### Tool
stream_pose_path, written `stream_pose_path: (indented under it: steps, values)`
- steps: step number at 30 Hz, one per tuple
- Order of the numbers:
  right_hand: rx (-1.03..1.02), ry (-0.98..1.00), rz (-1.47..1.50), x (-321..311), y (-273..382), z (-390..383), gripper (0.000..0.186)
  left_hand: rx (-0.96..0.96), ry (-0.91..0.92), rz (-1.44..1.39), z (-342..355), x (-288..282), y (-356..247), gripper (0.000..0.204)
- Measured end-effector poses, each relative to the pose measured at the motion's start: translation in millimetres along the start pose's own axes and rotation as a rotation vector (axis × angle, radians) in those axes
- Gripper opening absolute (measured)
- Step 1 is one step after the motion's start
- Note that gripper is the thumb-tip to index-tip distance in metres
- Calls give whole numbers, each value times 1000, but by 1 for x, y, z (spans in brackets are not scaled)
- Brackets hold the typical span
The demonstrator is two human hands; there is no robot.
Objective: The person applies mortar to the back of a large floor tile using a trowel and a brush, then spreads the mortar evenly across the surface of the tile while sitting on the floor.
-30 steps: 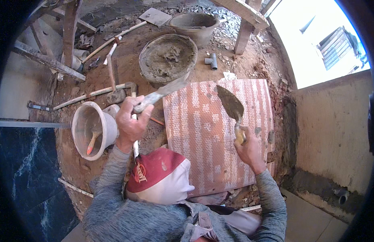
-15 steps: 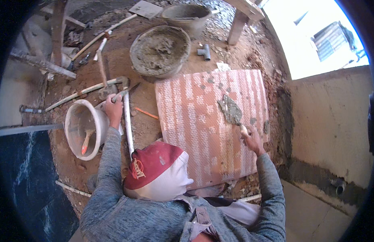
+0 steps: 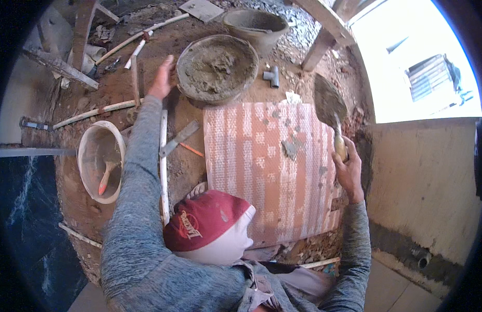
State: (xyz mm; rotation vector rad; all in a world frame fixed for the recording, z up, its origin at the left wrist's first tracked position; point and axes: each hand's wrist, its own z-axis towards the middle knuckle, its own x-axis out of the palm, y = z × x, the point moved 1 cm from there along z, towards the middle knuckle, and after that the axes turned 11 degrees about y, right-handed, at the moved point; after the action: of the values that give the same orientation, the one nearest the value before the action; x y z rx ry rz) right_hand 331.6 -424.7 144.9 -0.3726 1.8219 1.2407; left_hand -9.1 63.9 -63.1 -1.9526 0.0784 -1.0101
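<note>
My right hand grips the pale handle of a pointed trowel, its mortar-smeared blade over the far right corner of a pink-and-white patterned sheet. A dab of wet mortar lies on that sheet, with smaller spots around it. My left hand is open, fingers stretched, beside the left rim of a round tub of grey mortar; I cannot tell whether it touches. A flat-bladed scraper lies on the ground by a white pipe, near an orange stick.
A pale bucket holding a brush stands left. Behind the mortar tub is another tub. A grey pipe tee lies between the sheet and a wooden post. A wall bounds the right; a red-and-white cap shows between my arms.
My left hand has let go of its bladed tool and moved forward to the mortar tub. The right hand has lifted the trowel off the sheet and forward right, leaving mortar behind.
</note>
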Motion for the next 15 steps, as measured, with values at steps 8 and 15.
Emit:
stream_pose_path:
  steps: [8, 15]
  values:
    - [-279, 245, -689, 11, 156, 111, 33, 229, 31, 284, 3, 96, 12, 38]
    - [-283, 488, -870, 65, 142, 181, 22, 343, 142, 481, -6, 149, 17, 41]
